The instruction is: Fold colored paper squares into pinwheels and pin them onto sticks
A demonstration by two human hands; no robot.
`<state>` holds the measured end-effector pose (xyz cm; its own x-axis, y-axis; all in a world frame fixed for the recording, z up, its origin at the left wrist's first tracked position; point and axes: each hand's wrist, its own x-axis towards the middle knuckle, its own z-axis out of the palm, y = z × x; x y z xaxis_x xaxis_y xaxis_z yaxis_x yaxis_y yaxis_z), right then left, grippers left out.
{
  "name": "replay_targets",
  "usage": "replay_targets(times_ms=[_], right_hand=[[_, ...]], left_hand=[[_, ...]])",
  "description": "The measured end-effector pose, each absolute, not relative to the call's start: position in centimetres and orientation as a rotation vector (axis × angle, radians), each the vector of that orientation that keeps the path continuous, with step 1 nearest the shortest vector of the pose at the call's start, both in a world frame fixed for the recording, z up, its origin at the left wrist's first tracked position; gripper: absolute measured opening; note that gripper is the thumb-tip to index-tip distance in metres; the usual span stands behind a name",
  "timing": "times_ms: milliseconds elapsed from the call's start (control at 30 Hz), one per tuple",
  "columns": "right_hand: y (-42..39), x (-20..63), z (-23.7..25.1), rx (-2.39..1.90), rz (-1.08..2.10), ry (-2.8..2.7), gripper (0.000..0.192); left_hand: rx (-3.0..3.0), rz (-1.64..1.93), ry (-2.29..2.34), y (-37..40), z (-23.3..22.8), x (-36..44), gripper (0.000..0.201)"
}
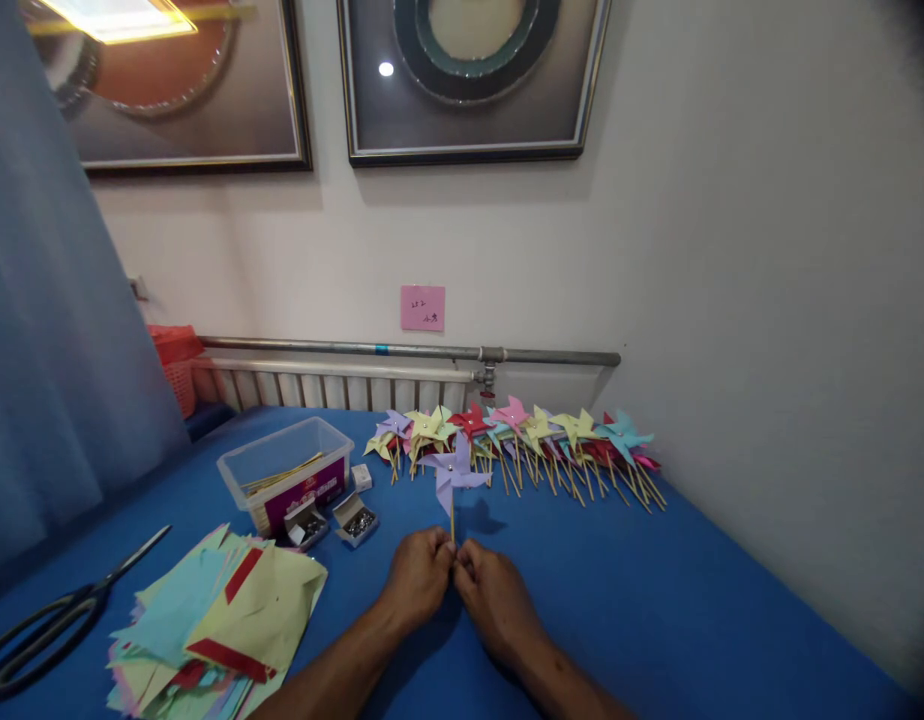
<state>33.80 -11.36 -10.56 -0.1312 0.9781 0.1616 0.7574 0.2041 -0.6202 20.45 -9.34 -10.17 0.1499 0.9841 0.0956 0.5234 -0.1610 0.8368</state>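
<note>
Head view: a blue counter [657, 600] against a pale wall is seen from above, with both hands met at its middle.
Left hand [417, 575]: its grip is pressed onto the lower end of a thin wooden stick, fingertips closed together.
Right hand [492, 590]: its grip is pinched on the same stick, touching the left hand; exactly which fingers bear on the stick cannot be told, since the knuckles hide them.
Purple pinwheel [453, 470]: it is held upright on the stick just above the hands, its shadow thrown on the counter behind.
Finished pinwheels [522, 440]: a row in mixed colours is laid beyond the hands, near the wall.
Paper squares [229, 620]: a loose pile is spread to the left, with scissors [49, 625] beside it.
Clear tub [286, 470]: sticks are kept in it; two small open boxes of pins [334, 520] lie just in front.
Risk, stick: it is judged that the thin stick could be snapped or bent if the two grips are twisted against each other.
Risk, sails: the paper sails could be creased should the wheel be tipped into the row behind.
Risk, pins: the open boxes could be knocked and spilled by a forearm swung leftward.
</note>
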Motion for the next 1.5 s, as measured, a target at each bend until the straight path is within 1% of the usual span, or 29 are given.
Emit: replay_targets(times_ms=[467,633,900,1333,1500], right_hand=[[-11.1,33.9,-10.7,-1.619,0.51,-1.957,0.025],[-11.2,33.8,-10.5,-1.639,0.503,-1.963,0.02],[-11.9,33.8,-10.4,-1.681,0.371,-2.003,0.016],[-11.9,33.8,-10.6,-1.654,0.426,-1.974,0.014],[-12.0,33.7,-10.8,-1.653,0.382,-1.954,0.014]], left_hand=[[1.756,0.912,1.521,-9.1,-10.3,20.7,0.02],[1.746,0.917,1.463,-9.1,-10.4,20.5,0.022],[1.732,0.969,1.437,-8.9,-10.9,20.4,0.023],[1.586,1.01,1.412,-8.2,-11.7,20.4,0.023],[1.619,1.013,1.395,-8.2,-11.8,20.3,0.026]])
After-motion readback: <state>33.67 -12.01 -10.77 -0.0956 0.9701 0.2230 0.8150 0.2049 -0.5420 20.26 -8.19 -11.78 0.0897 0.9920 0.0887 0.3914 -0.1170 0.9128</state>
